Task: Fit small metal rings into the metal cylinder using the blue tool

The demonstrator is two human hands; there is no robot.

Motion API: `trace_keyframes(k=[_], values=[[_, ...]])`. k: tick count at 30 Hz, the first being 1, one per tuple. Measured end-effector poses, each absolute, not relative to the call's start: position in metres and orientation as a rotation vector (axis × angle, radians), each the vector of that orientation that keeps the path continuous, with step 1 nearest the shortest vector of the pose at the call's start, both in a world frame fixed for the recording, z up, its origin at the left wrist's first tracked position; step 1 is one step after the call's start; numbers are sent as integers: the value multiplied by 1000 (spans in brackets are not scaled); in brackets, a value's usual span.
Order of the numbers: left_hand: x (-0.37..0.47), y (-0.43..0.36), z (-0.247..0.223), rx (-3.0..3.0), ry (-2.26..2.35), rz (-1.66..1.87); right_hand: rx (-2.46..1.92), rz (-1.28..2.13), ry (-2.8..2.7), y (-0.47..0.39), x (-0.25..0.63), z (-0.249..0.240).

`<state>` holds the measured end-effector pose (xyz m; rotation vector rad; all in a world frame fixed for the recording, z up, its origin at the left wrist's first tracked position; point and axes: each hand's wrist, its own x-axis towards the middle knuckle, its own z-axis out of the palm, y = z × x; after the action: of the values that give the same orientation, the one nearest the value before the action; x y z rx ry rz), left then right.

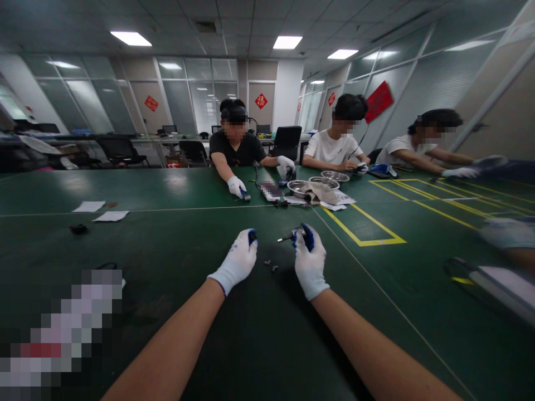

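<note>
My left hand (239, 257), in a white glove with blue fingertips, is closed above the green table. A small dark piece (252, 236) shows at its fingertips, too small to name. Across from it, my right hand (310, 262), gloved the same way, grips a slim dark metal tool-like piece (287, 238). Its bright tip points left toward my left hand, and the end inside the fingers is hidden. On the table between and below the hands lie several small shiny metal parts (267, 262) that look like nuts, in two small clusters.
Three people sit across the green table (175, 239). Steel bowls (298, 188), a grey cloth (322, 192) and papers lie ahead. Yellow tape (382, 243) marks a rectangle at right. White papers (111, 216) and a black object (78, 229) lie left. A blurred gloved hand (507, 233) reaches in right.
</note>
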<state>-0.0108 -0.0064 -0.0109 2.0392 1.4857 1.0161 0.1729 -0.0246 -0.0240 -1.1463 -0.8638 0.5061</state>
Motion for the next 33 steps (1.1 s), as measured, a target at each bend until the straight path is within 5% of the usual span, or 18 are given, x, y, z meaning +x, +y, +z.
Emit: trace_keyframes(k=[10,21,33], values=[[-8,2,8,2088,1807,574,-1229,511,-935,-28,172,-27],[-19,21,6,2020,1758,891,-1212,584,-940,-36,167,-20],[-27,96,-4,2236,1994,738,-1234,395,-864,-54,164,-20]])
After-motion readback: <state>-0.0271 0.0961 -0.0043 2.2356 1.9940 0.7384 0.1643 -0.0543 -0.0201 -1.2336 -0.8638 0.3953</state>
